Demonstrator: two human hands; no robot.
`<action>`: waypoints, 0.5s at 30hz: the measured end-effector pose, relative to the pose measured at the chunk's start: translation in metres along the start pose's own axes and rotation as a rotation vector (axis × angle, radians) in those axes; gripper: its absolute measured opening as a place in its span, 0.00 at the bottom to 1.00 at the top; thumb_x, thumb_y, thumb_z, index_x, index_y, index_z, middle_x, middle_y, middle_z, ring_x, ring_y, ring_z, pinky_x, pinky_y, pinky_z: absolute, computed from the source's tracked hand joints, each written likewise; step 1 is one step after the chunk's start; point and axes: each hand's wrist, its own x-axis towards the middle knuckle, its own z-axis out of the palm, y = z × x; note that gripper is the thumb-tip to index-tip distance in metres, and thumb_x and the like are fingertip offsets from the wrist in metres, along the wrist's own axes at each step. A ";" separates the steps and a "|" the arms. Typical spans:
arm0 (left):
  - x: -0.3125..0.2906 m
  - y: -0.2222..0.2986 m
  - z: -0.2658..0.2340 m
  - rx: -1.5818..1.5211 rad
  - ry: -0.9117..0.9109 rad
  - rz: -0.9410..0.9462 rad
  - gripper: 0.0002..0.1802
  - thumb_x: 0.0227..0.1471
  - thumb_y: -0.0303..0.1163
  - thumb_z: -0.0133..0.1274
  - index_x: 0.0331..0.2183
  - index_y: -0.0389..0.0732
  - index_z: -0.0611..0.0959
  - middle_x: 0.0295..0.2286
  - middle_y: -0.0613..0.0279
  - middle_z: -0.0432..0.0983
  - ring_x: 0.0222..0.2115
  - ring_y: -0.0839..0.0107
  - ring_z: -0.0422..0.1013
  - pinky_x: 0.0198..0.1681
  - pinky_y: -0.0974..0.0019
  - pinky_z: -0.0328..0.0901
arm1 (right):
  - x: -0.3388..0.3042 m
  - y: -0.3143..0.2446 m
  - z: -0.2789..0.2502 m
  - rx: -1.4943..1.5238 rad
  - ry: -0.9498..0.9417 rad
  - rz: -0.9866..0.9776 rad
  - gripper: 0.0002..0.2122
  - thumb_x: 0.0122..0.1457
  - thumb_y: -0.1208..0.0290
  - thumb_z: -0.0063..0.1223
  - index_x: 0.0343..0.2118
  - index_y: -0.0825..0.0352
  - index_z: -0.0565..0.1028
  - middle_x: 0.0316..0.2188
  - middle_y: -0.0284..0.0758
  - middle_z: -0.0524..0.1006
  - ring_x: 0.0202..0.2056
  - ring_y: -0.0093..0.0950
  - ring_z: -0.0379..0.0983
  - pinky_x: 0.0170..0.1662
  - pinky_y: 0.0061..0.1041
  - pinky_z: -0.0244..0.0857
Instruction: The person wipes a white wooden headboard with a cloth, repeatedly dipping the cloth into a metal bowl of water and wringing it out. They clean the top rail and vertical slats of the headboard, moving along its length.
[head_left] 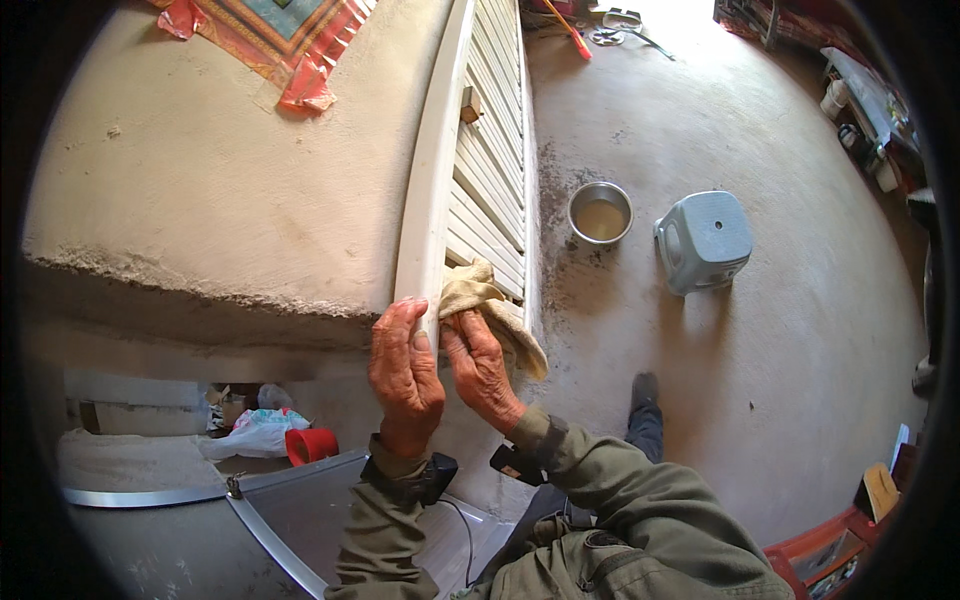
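Louvred shutter [490, 150], white, leaning or hinged against the plaster wall [200, 180], running from the lower middle of view up toward 12 o'clock. Both hands work at its bottom end.

Left hand [405, 370]: fingers together and flat, laid over the outer frame rail at the bottom corner, bracing it. Holds nothing loose.

Right hand [478, 365]: fingers closed down onto a tan cloth [490, 300], pressing it against the lowest slats. The cloth bunches above the fingers at 12 o'clock and trails off past the hand toward 4 o'clock.

Around: steel bowl [601, 213] with cloudy liquid on the concrete floor [720, 380], at 2 o'clock from the hands; grey plastic stool [703, 240] just beside it, at 3 o'clock from the bowl. Red cup [312, 445] and a white plastic bag [255, 435] down at 8 o'clock.

Step in hand, by my reading: wiping the lower slats.

Doing it well, as a judgement:
- Keep the left hand firm on the rail so the panel does not rock under the rubbing.
- Work one slat at a time along its length, with the cloth folded over the fingertips to reach into the gaps.
- Gather the trailing end of the cloth; loose, it may snag on slat edges.
- Turn to a clean face of the cloth often; the bowl sits within reach.
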 end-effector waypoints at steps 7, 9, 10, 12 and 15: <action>-0.003 0.001 0.000 -0.011 -0.013 -0.026 0.18 0.65 0.19 0.45 0.55 0.29 0.78 0.49 0.45 0.79 0.54 0.48 0.74 0.60 0.51 0.67 | -0.028 0.030 -0.010 -0.297 0.052 -0.131 0.14 0.72 0.72 0.49 0.57 0.70 0.73 0.49 0.53 0.74 0.51 0.52 0.73 0.55 0.42 0.68; -0.002 0.001 0.000 0.015 -0.024 -0.008 0.18 0.66 0.19 0.44 0.55 0.29 0.78 0.50 0.46 0.78 0.55 0.50 0.74 0.61 0.53 0.67 | -0.028 0.056 -0.022 -0.289 0.068 0.041 0.14 0.73 0.70 0.48 0.56 0.70 0.73 0.47 0.54 0.74 0.49 0.52 0.73 0.53 0.43 0.68; -0.002 0.001 0.000 0.041 -0.036 0.008 0.18 0.67 0.19 0.42 0.55 0.29 0.78 0.51 0.46 0.78 0.55 0.53 0.73 0.61 0.54 0.67 | -0.029 0.070 -0.031 -0.272 0.082 0.110 0.14 0.73 0.69 0.47 0.55 0.71 0.73 0.46 0.54 0.74 0.48 0.52 0.73 0.53 0.43 0.68; 0.000 0.000 0.000 0.055 -0.040 0.025 0.17 0.67 0.19 0.42 0.54 0.29 0.78 0.51 0.46 0.78 0.55 0.53 0.74 0.61 0.54 0.67 | -0.026 0.098 -0.045 -0.334 0.104 0.133 0.12 0.73 0.69 0.46 0.51 0.71 0.73 0.41 0.53 0.74 0.42 0.51 0.73 0.47 0.45 0.67; 0.001 0.001 -0.001 0.047 -0.028 0.020 0.17 0.65 0.18 0.46 0.54 0.29 0.78 0.48 0.45 0.79 0.53 0.46 0.74 0.59 0.50 0.68 | -0.018 0.136 -0.061 -0.376 0.129 0.185 0.10 0.71 0.70 0.47 0.48 0.71 0.73 0.41 0.54 0.74 0.42 0.54 0.73 0.46 0.45 0.67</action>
